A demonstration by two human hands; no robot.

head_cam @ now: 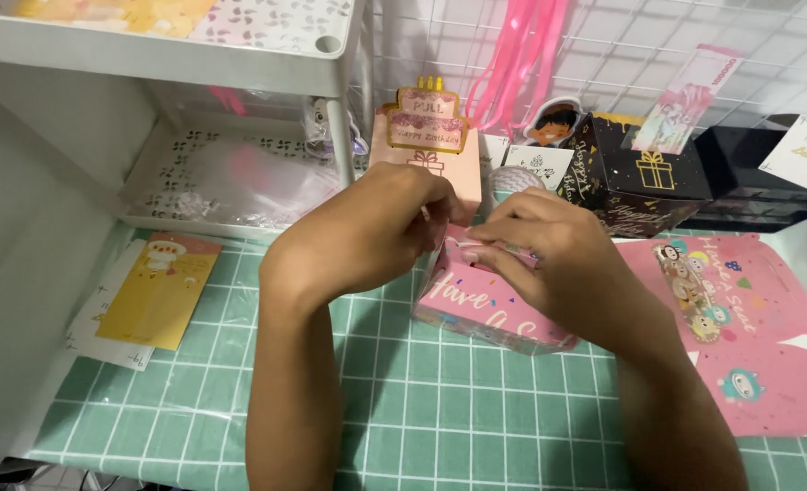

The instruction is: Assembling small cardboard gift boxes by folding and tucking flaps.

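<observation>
1. Pink card is what my grip holds: my left hand (367, 227) and right hand (549, 255) both pinch, fingers narrow, the top edge of a small pink box (485, 305).
2. The box stands near the middle of the worktop (440, 409), on its green checked mat.
3. A flat pink card sheet (749, 336) lies toward the right edge.
4. A yellow card (160, 289) lies near the left edge.
5. A black gift box (645, 177) stands at the back edge.
</observation>
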